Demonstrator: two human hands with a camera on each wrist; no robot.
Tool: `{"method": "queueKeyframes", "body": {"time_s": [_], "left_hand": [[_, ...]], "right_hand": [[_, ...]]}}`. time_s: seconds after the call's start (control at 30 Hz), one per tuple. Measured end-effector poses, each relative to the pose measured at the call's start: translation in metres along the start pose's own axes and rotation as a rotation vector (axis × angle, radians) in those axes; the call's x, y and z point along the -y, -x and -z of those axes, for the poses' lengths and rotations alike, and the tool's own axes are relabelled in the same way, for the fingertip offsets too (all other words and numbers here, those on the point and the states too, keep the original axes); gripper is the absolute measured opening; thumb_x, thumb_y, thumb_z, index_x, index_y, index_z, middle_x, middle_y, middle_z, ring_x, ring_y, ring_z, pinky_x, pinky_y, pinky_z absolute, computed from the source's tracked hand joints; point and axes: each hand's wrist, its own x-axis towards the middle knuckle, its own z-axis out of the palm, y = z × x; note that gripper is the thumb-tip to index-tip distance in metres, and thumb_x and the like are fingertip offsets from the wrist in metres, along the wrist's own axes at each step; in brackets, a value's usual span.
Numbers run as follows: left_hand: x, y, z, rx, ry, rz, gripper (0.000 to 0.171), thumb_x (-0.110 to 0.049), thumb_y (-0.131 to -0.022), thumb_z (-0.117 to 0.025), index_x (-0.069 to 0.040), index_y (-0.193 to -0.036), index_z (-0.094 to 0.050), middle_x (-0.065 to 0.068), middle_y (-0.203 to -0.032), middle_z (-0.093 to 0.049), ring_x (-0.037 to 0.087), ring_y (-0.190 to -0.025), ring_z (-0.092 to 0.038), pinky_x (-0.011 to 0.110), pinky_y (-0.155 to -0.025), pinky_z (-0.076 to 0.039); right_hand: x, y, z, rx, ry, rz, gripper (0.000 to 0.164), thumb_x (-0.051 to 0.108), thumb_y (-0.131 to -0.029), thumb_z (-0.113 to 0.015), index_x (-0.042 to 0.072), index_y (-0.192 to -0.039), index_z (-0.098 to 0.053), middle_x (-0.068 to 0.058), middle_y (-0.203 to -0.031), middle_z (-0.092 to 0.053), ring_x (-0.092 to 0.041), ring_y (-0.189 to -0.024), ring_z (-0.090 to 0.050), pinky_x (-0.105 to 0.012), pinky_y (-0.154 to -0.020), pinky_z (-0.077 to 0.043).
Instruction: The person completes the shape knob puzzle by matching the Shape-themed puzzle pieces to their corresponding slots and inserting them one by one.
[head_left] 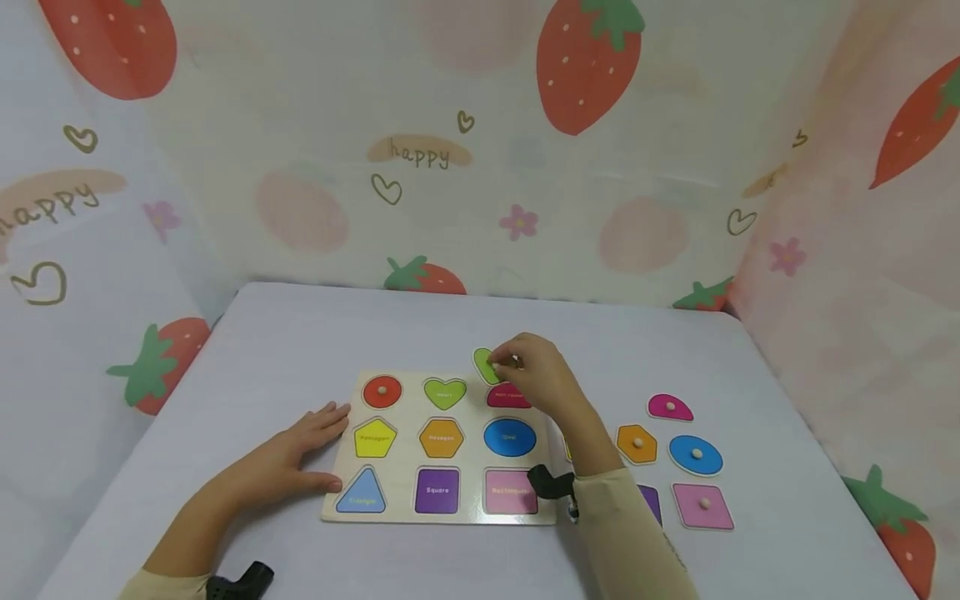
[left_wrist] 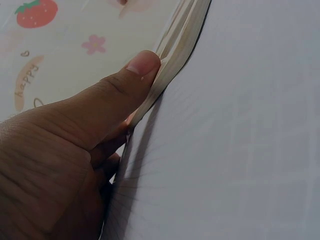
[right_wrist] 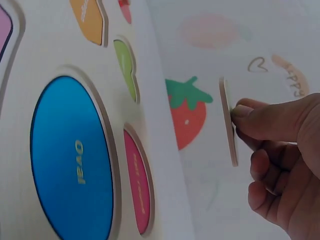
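A wooden shape-puzzle board [head_left: 468, 427] lies on the table, with labelled recesses in several colours. In its top left recess sits the red circle piece [head_left: 382, 391]. My right hand [head_left: 534, 371] pinches the green heart piece [head_left: 483, 363] by its knob, above the board's far right corner; the right wrist view shows this piece [right_wrist: 229, 122] edge-on, apart from the board. The green heart recess [head_left: 445, 393] lies to the left of that hand. My left hand [head_left: 288, 467] touches the board's left edge with thumb and fingers spread; in the left wrist view its thumb [left_wrist: 112, 95] presses the edge.
Right of the board lie loose knobbed pieces: a magenta half round [head_left: 670, 407], an orange hexagon [head_left: 636, 444], a blue oval [head_left: 696, 455] and a pink rectangle [head_left: 702, 506]. A purple piece [head_left: 651, 502] and a yellow one are partly hidden by my right arm. Strawberry-print cloth surrounds the table.
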Motion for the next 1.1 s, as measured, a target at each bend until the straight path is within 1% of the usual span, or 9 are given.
{"method": "queueKeyframes", "body": {"time_s": [0.1,0.23,0.33,0.47,0.6,0.77,0.9,1.0,1.1], "left_hand": [[-0.002,-0.001,-0.001,-0.002,0.009,-0.001,0.102,-0.061,-0.077,-0.081,-0.016,-0.158,-0.041,0.007,-0.169,-0.028,0.045,-0.156,-0.016,0.067,-0.122,-0.020],[-0.002,-0.001,-0.002,0.004,0.009,-0.003,0.102,-0.061,-0.077,-0.081,-0.015,-0.159,-0.040,0.008,-0.169,-0.028,0.045,-0.156,-0.015,0.066,-0.122,-0.019],[-0.003,-0.002,-0.002,0.004,0.004,0.000,0.102,-0.061,-0.077,-0.081,-0.016,-0.159,-0.040,0.008,-0.169,-0.028,0.045,-0.156,-0.015,0.066,-0.122,-0.020],[-0.003,-0.001,-0.002,0.000,-0.002,0.007,0.102,-0.061,-0.077,-0.081,-0.016,-0.159,-0.040,0.009,-0.169,-0.027,0.046,-0.156,-0.016,0.066,-0.122,-0.019],[-0.003,-0.001,0.000,0.000,-0.015,0.014,0.103,-0.061,-0.077,-0.081,-0.016,-0.159,-0.039,0.009,-0.169,-0.027,0.045,-0.156,-0.016,0.065,-0.122,-0.020],[-0.003,-0.001,0.001,0.001,-0.021,0.020,0.103,-0.062,-0.077,-0.081,-0.017,-0.159,-0.039,0.008,-0.169,-0.028,0.045,-0.155,-0.017,0.065,-0.122,-0.021],[-0.002,-0.001,0.001,0.002,-0.024,0.024,0.103,-0.063,-0.077,-0.080,-0.018,-0.160,-0.038,0.008,-0.169,-0.028,0.045,-0.155,-0.017,0.066,-0.122,-0.021],[-0.001,-0.002,0.000,0.002,-0.024,0.022,0.103,-0.063,-0.077,-0.080,-0.019,-0.160,-0.038,0.007,-0.169,-0.027,0.045,-0.156,-0.016,0.065,-0.122,-0.021],[-0.001,-0.003,0.000,0.003,-0.024,0.018,0.103,-0.064,-0.077,-0.079,-0.019,-0.160,-0.038,0.007,-0.169,-0.028,0.044,-0.156,-0.016,0.064,-0.122,-0.021]], "right_hand": [[0.003,-0.004,-0.004,0.023,-0.019,0.023,0.015,0.016,-0.093,-0.077,0.016,-0.108,-0.079,0.000,-0.106,-0.069,-0.019,-0.099,-0.063,-0.033,-0.088,-0.061],[0.007,-0.009,-0.013,0.050,-0.017,0.040,0.014,0.016,-0.095,-0.075,0.016,-0.108,-0.079,0.001,-0.105,-0.069,-0.019,-0.096,-0.061,-0.031,-0.085,-0.061],[0.009,-0.015,-0.019,0.059,-0.006,0.024,0.014,0.016,-0.095,-0.074,0.016,-0.108,-0.079,0.002,-0.104,-0.068,-0.017,-0.095,-0.061,-0.028,-0.083,-0.060],[0.011,-0.022,-0.027,0.081,-0.019,-0.003,0.014,0.014,-0.095,-0.074,0.016,-0.109,-0.079,0.001,-0.105,-0.067,-0.017,-0.096,-0.061,-0.027,-0.081,-0.061],[0.015,-0.025,-0.034,0.100,-0.024,-0.018,0.014,0.013,-0.095,-0.074,0.016,-0.108,-0.079,0.001,-0.107,-0.068,-0.018,-0.098,-0.062,-0.029,-0.084,-0.061],[0.018,-0.028,-0.041,0.112,-0.032,-0.008,0.014,0.013,-0.095,-0.074,0.015,-0.108,-0.080,-0.001,-0.108,-0.069,-0.019,-0.098,-0.062,-0.030,-0.086,-0.060],[0.019,-0.031,-0.048,0.132,-0.047,-0.036,0.013,0.013,-0.095,-0.074,0.016,-0.107,-0.079,-0.001,-0.107,-0.069,-0.019,-0.094,-0.060,-0.029,-0.078,-0.059],[0.019,-0.031,-0.053,0.140,-0.032,-0.059,0.013,0.014,-0.096,-0.073,0.017,-0.106,-0.080,0.000,-0.105,-0.069,-0.019,-0.094,-0.059,-0.028,-0.075,-0.058],[0.019,-0.031,-0.056,0.145,-0.021,-0.063,0.012,0.014,-0.096,-0.073,0.017,-0.106,-0.080,0.000,-0.105,-0.069,-0.019,-0.095,-0.059,-0.029,-0.081,-0.058]]}}
